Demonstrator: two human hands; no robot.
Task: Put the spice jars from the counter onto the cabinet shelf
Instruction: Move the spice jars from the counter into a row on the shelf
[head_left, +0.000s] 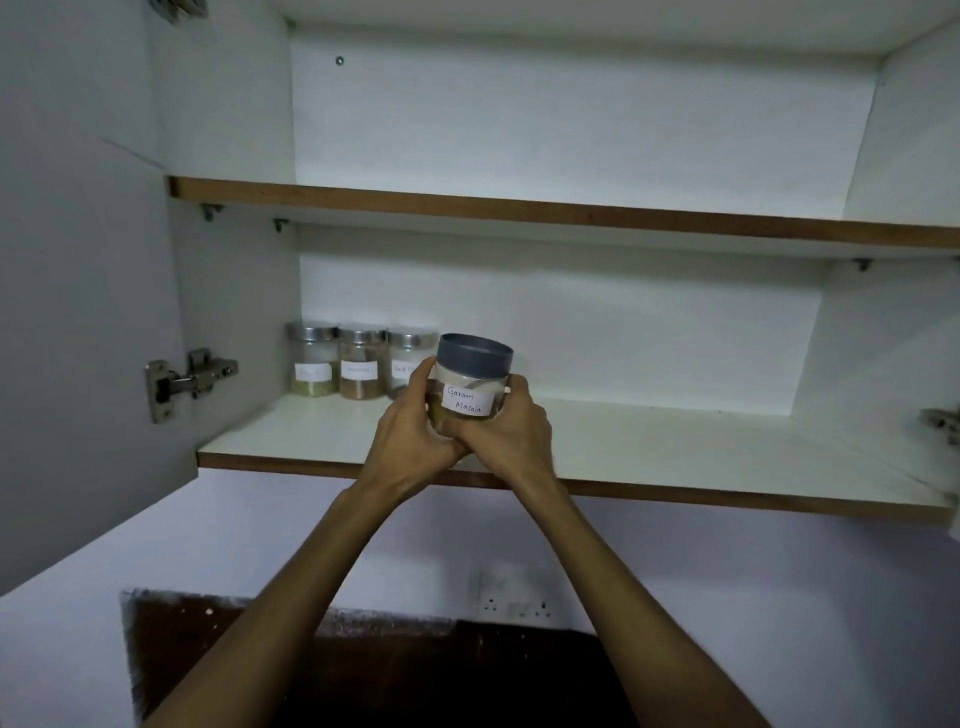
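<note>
A clear jar with a grey lid and a white label reading "Garam Masala" (471, 384) is held up in front of the lower cabinet shelf (675, 457). My left hand (410, 426) grips its left side and my right hand (511, 426) grips its right side and base. At the back left of that shelf stand three glass spice jars with steel lids: one with green contents (311, 358), one with brown contents (361, 364), and one (408, 358) partly hidden behind my left hand. The counter is out of view.
The upper shelf (519, 208) holds nothing visible. The open cabinet door (78, 312) stands at the left with its hinge (187, 379). A wall socket (514, 603) and a dark brown panel (395, 675) lie below the cabinet.
</note>
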